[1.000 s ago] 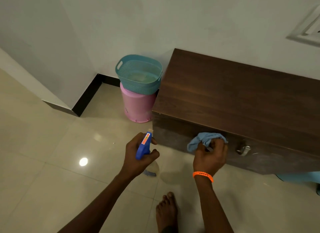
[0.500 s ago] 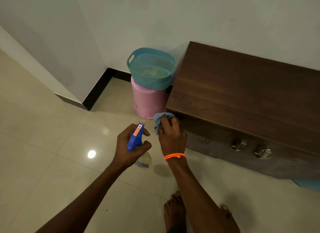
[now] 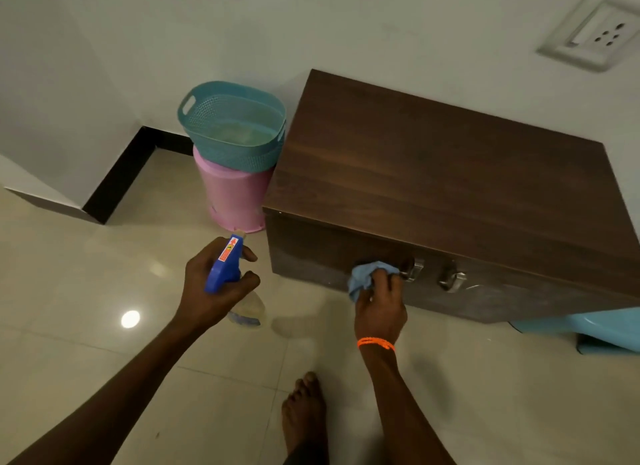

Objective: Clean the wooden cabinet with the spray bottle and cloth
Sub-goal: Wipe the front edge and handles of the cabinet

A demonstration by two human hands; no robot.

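Observation:
A low dark wooden cabinet (image 3: 433, 174) stands against the wall, with two metal handles (image 3: 450, 279) on its front. My right hand (image 3: 379, 302), with an orange band on the wrist, presses a crumpled light blue cloth (image 3: 365, 276) against the cabinet front just left of the handles. My left hand (image 3: 214, 288) holds a spray bottle (image 3: 227, 264) with a blue head, left of the cabinet and above the floor; its clear body shows below my palm.
A teal basket (image 3: 232, 125) sits on a pink stool (image 3: 232, 194) in the corner, touching the cabinet's left side. A light blue plastic object (image 3: 588, 329) lies at the right edge. My bare foot (image 3: 304, 409) rests on the glossy tiled floor. A wall socket (image 3: 595, 35) is above.
My right hand has slid the cloth from the cabinet's left front corner rightward to beside the handles. The spray bottle stays held in my left hand.

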